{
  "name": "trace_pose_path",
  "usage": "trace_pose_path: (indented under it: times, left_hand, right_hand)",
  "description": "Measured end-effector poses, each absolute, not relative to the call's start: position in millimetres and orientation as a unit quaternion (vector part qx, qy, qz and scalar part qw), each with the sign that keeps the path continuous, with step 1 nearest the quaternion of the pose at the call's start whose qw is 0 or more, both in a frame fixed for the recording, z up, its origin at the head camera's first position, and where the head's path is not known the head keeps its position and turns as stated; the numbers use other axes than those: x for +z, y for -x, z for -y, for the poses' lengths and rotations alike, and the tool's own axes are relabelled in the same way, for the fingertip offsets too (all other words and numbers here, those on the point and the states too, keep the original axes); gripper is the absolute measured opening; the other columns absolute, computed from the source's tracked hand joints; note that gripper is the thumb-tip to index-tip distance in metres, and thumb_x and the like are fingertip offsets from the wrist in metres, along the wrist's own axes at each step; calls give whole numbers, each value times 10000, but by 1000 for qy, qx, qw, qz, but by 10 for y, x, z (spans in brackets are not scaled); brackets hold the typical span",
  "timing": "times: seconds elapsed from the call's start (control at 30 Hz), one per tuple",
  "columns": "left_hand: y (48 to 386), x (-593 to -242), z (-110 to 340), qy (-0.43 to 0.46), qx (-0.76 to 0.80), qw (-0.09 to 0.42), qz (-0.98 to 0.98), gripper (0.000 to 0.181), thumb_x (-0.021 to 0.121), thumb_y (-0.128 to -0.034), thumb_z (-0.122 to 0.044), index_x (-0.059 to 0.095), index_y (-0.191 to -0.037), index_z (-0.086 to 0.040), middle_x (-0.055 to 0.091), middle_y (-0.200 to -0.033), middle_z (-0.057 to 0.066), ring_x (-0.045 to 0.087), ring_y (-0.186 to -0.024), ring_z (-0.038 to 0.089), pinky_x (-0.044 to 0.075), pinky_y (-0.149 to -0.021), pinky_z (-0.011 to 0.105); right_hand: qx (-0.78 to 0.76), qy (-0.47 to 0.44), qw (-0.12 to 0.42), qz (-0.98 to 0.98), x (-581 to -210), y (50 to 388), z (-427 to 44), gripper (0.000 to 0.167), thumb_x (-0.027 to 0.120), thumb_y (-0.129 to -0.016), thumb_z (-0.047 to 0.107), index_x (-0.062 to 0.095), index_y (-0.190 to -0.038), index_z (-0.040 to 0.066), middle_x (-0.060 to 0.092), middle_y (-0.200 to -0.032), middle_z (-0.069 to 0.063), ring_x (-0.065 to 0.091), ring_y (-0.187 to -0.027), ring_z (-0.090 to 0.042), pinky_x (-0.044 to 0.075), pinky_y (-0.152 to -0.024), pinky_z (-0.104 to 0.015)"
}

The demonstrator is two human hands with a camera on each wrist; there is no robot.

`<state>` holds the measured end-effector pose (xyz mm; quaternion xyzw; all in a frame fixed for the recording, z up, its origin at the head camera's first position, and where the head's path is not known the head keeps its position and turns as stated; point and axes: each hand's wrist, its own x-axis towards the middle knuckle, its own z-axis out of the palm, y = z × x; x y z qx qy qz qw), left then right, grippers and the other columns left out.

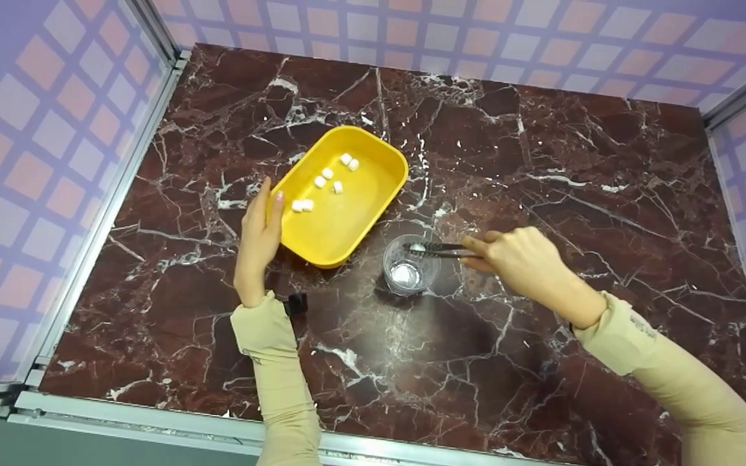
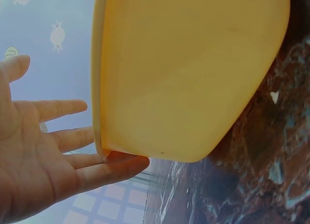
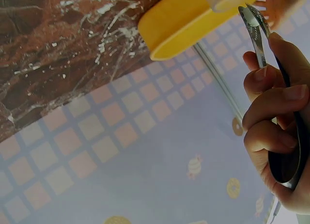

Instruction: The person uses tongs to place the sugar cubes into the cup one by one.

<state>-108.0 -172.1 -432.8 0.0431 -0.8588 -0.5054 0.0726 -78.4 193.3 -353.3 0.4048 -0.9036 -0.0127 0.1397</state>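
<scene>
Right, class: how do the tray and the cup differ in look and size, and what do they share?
The tray is yellow and opaque; the cup is clear. The tray is a rounded oblong; the cup is round. The tray is larger than the cup. Both are open at the top.

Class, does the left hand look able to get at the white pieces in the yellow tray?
Probably yes: the left hand is at the yellow tray, whose open top leaves the white pieces uncovered.
</scene>
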Motion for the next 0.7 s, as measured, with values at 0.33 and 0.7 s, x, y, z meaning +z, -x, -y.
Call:
trace_pose_path:
  times: [0.33, 0.7]
  left_hand:
    - [1080, -4329, 1730, -41, -500, 76, 861, 512, 362, -961, -321, 279, -1400, -70, 332, -1420, 156, 302, -1314, 297, 226, -1114, 403]
    - [1084, -4328, 1728, -48, -498, 68, 863, 513, 361, -961, -322, 273, -1403, -76, 328, -1418, 170, 296, -1314, 317, 220, -1112, 427]
  right_hand:
    - [-30, -411, 133, 901, -3704, 812, -1908, 284, 604, -814, 366, 671, -918, 110, 641, -625, -63, 344, -327, -116, 288, -300, -233]
    - [-13, -405, 145, 903, -3708, 818, -1904, 329, 627, -793, 380, 674, -963, 103, 673, -684, -70, 409, -343, -138, 314, -305, -248]
